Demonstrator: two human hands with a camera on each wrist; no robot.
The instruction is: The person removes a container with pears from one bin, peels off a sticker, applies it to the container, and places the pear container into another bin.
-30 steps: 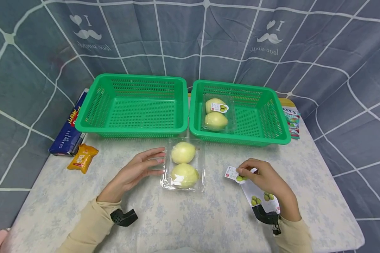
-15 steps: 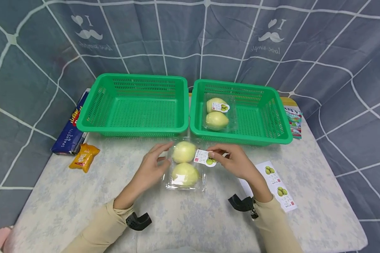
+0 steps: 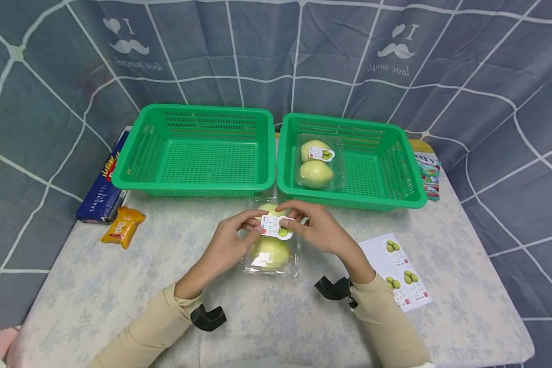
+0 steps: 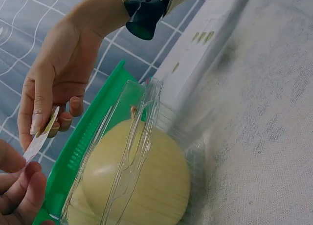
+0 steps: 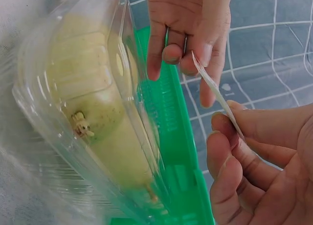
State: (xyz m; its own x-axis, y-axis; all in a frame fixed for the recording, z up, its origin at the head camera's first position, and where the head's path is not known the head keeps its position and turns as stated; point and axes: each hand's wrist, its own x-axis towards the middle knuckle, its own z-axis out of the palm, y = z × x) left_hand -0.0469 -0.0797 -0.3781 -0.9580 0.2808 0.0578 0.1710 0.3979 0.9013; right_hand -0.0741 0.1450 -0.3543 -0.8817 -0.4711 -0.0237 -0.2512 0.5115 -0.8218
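Observation:
Both hands pinch one white sticker label [image 3: 270, 225] with a green fruit picture. My left hand [image 3: 226, 246] holds its left end and my right hand [image 3: 325, 231] its right end. Below it, on the table, stands a clear plastic clamshell box [image 3: 297, 261] with two pale yellow melons [image 3: 270, 252] inside. In both wrist views the label is tilted and held apart from the lid; the box [image 5: 58, 132] appears shut. Fingers partly cover the rear melon in the head view.
Behind stand two green baskets: the left one [image 3: 207, 191] and the right one [image 3: 363, 202], which contains a labelled melon box [image 3: 316, 174]. A label sheet [image 3: 397, 273] lies at right. At left are a spaghetti box [image 3: 98, 199] and an orange packet [image 3: 123, 227]; snack packs [image 3: 429, 174] lie far right.
My right hand has carried the label leftward from the sheet to above the melon box. My left hand has moved from the box's left side to the label's left end and now pinches it.

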